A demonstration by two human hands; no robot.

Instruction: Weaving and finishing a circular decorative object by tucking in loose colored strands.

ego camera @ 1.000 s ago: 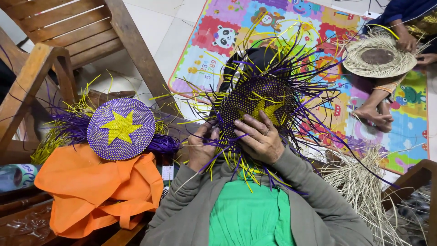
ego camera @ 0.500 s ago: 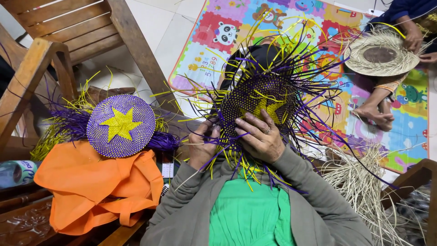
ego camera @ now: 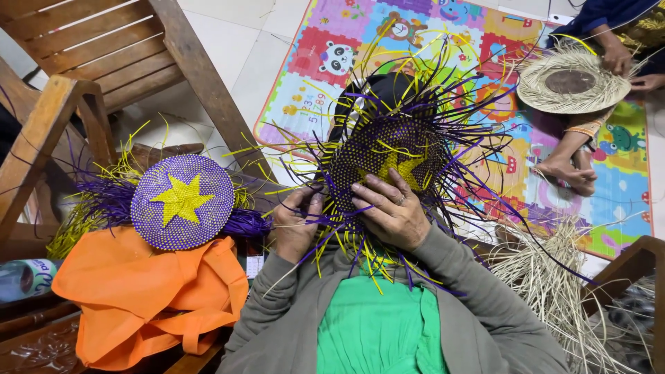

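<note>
A half-woven round piece (ego camera: 388, 156) of purple and yellow strips, with a yellow star in its middle, rests on a black form over my lap. Loose strip ends stick out all around it. My right hand (ego camera: 393, 208) lies flat on its near edge, fingers pressing the weave. My left hand (ego camera: 296, 223) pinches a few loose strips at its left rim. To the left, a finished purple disc with a yellow star (ego camera: 181, 201) sits on an orange bag (ego camera: 149, 298).
A wooden chair (ego camera: 104, 62) stands at upper left. A colourful play mat (ego camera: 478, 76) covers the floor ahead. Another person's hands (ego camera: 623, 62) hold a natural straw weave (ego camera: 571, 82) at upper right. Loose straw (ego camera: 554, 291) is piled at right. A bottle (ego camera: 24, 277) lies far left.
The view has shifted slightly. My hands stay on the weave's near edge, with the fingers working the strips a little; nothing was picked up or let go.
</note>
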